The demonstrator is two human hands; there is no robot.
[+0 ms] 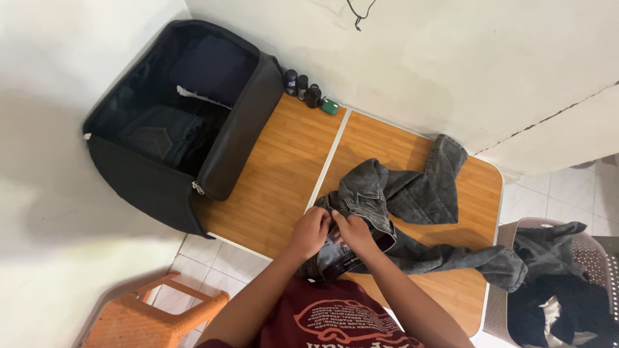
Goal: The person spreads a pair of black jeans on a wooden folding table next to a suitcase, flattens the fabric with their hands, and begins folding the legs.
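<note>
We see a pair of dark grey jeans (412, 200) lying crumpled on the wooden worktop (277, 180), its waistband pulled toward the person's chest and its legs spread away from there: one leg runs up toward the wall, the other trails to the worktop's far right edge and hangs a little over it. Our left hand (309, 231) and right hand (353, 231) sit side by side at the waistband, nearly touching each other, and both are closed around the fabric there, fingers curled and pinching the denim at the front opening. The inside of the waistband shows just below the hands.

Taking the jeans as our landmark, a pale seam divides the worktop just to their left. Further left, at the worktop's far corner, stands an open black suitcase (187, 122) with its lid raised, dark folded clothing inside. Beyond the jeans, against the wall beside the suitcase, we notice a few small dark bottles (302, 87) and a small green object (329, 106) next to them. To the right of the jeans, off the worktop, a grey plastic chair (580, 258) holds a heap of dark clothes. Below and left of the jeans, on the tiled floor, stands an orange plastic stool (158, 312). The person wears a maroon shirt (335, 319) with a printed design.
</note>
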